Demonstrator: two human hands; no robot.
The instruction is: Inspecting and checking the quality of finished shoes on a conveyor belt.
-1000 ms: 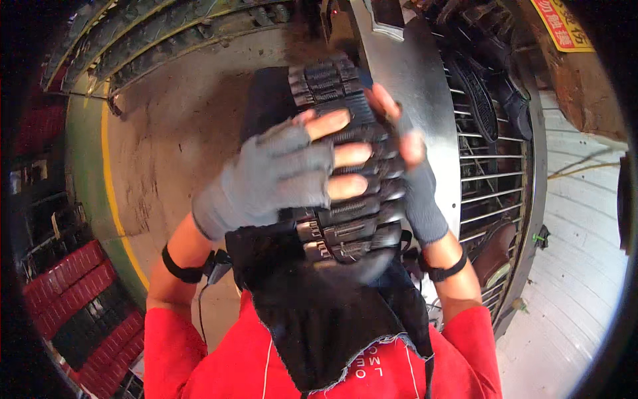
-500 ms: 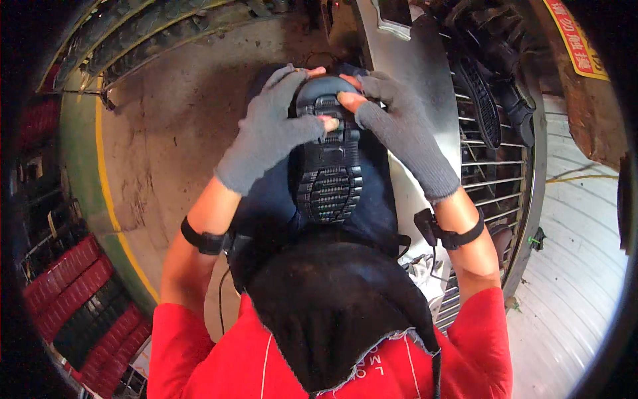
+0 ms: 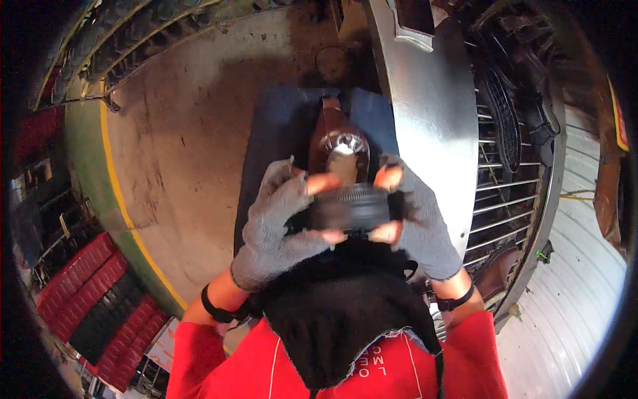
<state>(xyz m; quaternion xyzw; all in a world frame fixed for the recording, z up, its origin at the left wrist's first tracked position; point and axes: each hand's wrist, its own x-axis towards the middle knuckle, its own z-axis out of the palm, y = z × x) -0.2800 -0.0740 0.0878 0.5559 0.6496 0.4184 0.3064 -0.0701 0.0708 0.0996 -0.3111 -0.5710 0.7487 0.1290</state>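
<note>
A black rubber shoe sole (image 3: pixel 352 209), blurred by motion, is held close in front of my black apron (image 3: pixel 339 306). My left hand (image 3: pixel 282 206) grips its left end and my right hand (image 3: pixel 415 209) its right end, fingers and thumbs pinching it from both sides. Both hands wear grey fingerless gloves. Turned nearly edge-on, the sole shows its ribbed side. Just beyond it, a brown shoe-shaped piece (image 3: pixel 325 126) stands between my thighs, with a shiny metallic patch near its middle. The hands and sole hide its near end.
A metal table (image 3: pixel 432 113) runs along my right. Beyond it, a rack of metal bars (image 3: pixel 508 193) carries dark soles and shoes (image 3: pixel 502 123). Racks of dark soles (image 3: pixel 159 30) stand at the far left, red and black soles (image 3: pixel 86 272) at the near left. A yellow line (image 3: pixel 123 206) marks the floor.
Both hands have drawn the black sole toward my body and tipped it from tread-up to nearly edge-on. The brown piece between my thighs has come into view.
</note>
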